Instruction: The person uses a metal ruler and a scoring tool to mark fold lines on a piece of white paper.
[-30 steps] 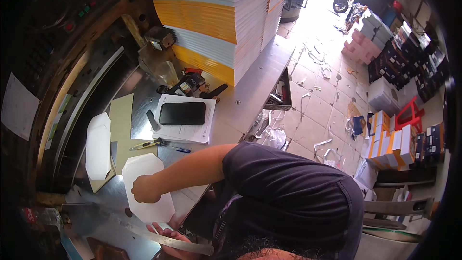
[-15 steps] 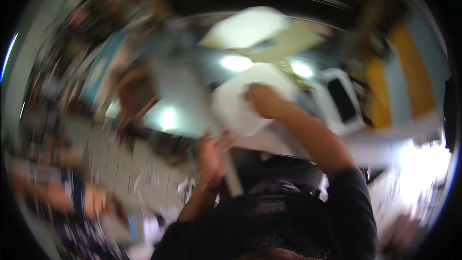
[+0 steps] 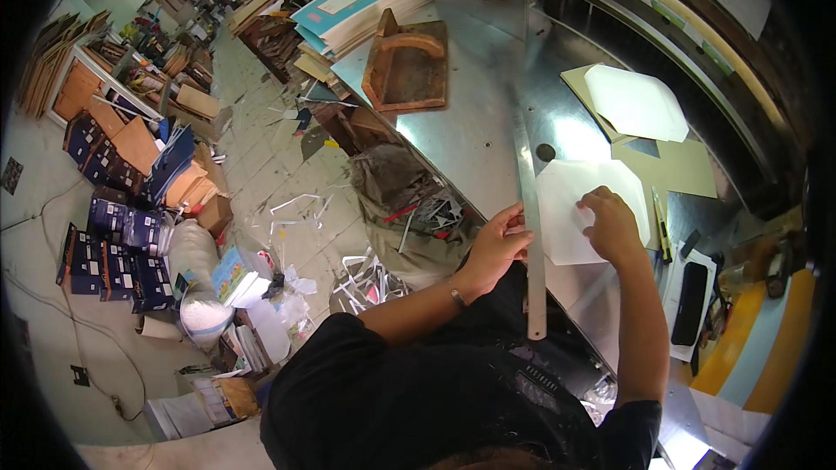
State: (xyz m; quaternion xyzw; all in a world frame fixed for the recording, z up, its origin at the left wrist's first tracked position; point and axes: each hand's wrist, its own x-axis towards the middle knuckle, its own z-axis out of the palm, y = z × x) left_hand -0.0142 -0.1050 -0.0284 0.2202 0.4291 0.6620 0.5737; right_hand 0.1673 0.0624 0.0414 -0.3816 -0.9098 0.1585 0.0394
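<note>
A long steel ruler (image 3: 530,252) extends from the metal worktable (image 3: 470,135) out over its near edge. At the ruler's left edge my left hand (image 3: 496,254) is closed, with thumb and fingertips against the metal. To the right of it, a white sheet with cut-off corners (image 3: 557,248) lies on the table. My right hand (image 3: 614,228) is over this sheet, its fingers bent and the thumb apart from them, fingertips at the surface. A yellow-and-black utility knife (image 3: 663,231) lies just right of the sheet.
Farther back are another white sheet (image 3: 636,103) and greenish card (image 3: 688,170). A wooden holder with a curved handle (image 3: 409,70) stands left, near turquoise-topped boards (image 3: 361,0). A black phone (image 3: 692,303) lies right. Paper strips (image 3: 370,283) and boxes (image 3: 113,265) litter the floor.
The view has swung, so the table now sits farther right and the picture is sharp. My right hand's fingers are less tightly curled. My left hand remains at the ruler.
</note>
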